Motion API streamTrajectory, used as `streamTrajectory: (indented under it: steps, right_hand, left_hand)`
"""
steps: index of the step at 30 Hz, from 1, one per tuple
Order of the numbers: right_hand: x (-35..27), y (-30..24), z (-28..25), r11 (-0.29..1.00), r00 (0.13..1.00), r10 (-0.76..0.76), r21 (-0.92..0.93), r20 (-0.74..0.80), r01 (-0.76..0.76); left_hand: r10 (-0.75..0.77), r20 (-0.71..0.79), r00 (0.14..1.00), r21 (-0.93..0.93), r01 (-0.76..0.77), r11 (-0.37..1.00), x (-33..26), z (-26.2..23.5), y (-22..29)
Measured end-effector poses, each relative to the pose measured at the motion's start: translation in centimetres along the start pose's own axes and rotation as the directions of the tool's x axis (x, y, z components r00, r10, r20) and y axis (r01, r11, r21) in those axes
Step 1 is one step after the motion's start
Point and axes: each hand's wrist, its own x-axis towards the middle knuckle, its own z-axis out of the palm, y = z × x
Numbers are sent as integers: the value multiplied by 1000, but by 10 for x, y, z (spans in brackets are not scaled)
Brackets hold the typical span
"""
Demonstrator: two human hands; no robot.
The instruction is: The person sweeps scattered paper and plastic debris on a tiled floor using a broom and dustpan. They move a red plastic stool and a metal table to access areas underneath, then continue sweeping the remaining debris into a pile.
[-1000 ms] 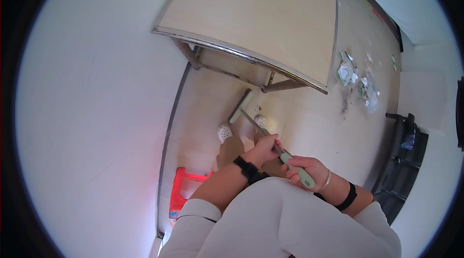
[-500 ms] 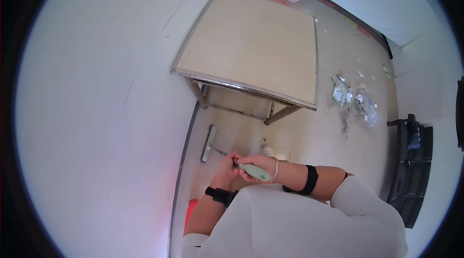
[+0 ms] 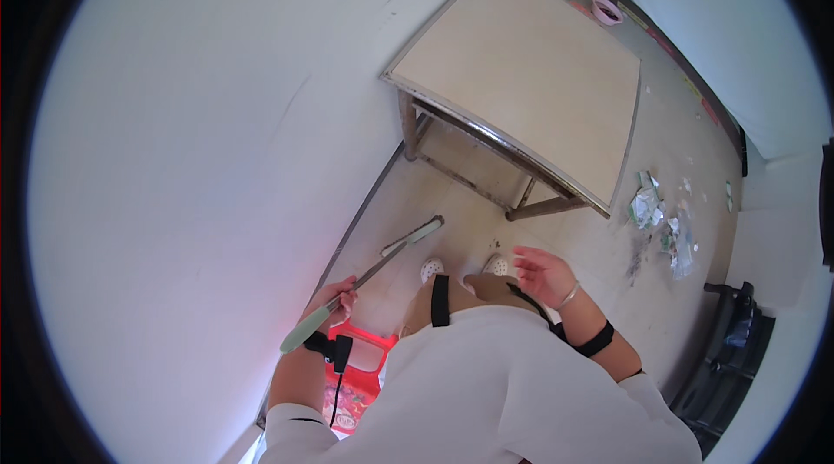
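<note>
My left hand [image 3: 337, 299] is wrapped round the pole of a long-handled floor brush [image 3: 373, 269], just below its pale green grip. The brush slants away to the right, and its green head [image 3: 413, 236] with dark bristles is down at the floor between the wall and the table. My right hand [image 3: 544, 277] is off the brush, its fingers apart and nothing in them, in front of my body above one of my white clogs [image 3: 496, 265]. A red plastic stool [image 3: 368, 341] stands beside my left forearm.
A wooden table [image 3: 521, 73] with a metal-edged top stands ahead against the wall. Crumpled wrappers [image 3: 645, 205] and dark dirt [image 3: 638, 257] lie on the floor to the right. Black furniture [image 3: 725, 360] is at the far right. A pink basin [image 3: 607, 10] sits at the back.
My right hand has let go of the brush and moved right. My left hand has swung left with it, and the brush head has turned. The view has shifted, revealing the red stool.
</note>
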Motion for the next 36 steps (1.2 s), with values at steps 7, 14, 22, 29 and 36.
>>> streamTrajectory:
  steps: [7, 14, 22, 29, 36]
  right_hand:
    - [2, -7, -36, 999, 993, -13, 45, -121, 19]
    - [-5, -8, 23, 677, 934, -144, -656, 328, 335]
    - [-9, 23, 87, 312, 644, -348, -564, 681, 765]
    - [-39, 6, 63, 337, 597, -723, -576, 349, 745]
    - [-79, -52, -46, 285, 491, -869, -748, 63, 599]
  left_hand:
    - [24, 90, 996, -243, -1, 970, -9, -58, -12]
    - [326, 69, 943, -287, -295, 912, 22, 0, -46]
    - [177, 496, 850, 371, -391, 842, 17, 145, -122]
    - [-292, 816, 500, 511, -386, 768, 10, 228, -152]
    - [-131, 225, 966, 773, -95, 627, 95, 224, -142]
